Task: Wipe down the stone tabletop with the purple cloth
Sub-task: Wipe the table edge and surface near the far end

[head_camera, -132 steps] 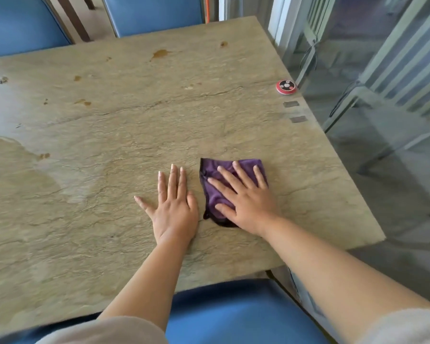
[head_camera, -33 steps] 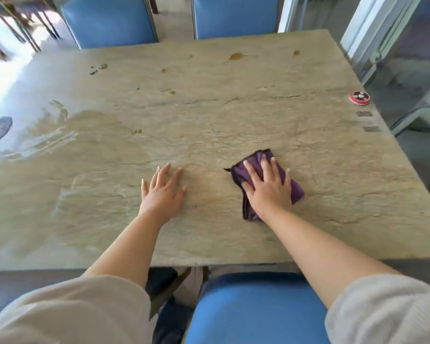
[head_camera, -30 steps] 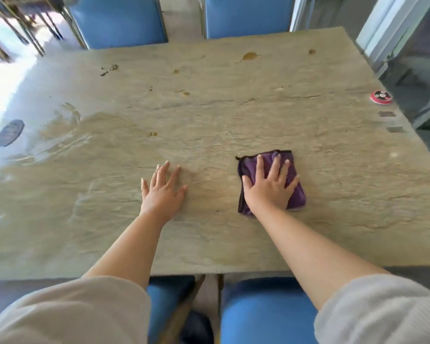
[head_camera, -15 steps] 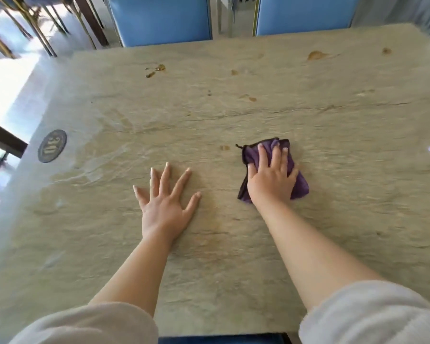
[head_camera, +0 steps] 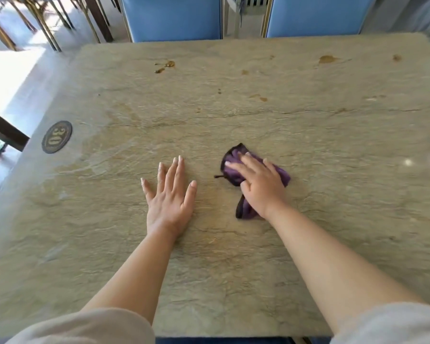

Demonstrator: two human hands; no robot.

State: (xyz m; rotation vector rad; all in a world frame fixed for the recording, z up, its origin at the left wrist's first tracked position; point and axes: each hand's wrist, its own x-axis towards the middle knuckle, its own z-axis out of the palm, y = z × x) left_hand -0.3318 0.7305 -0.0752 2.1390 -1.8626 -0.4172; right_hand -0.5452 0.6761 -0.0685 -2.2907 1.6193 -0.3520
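Right hand (head_camera: 261, 186) pressing purple cloth (head_camera: 233, 170), "30" disc (head_camera: 57, 137) on tabletop (head_camera: 333, 170)

Two blue chairs (head_camera: 171, 18) and a "30" disc (head_camera: 57, 137), seemingly metal.

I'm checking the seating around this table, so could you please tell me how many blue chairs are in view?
2 clearly: one blue chair at the stone tabletop's far edge, left of centre, another to its right. A blue strip at the near edge may be a third.
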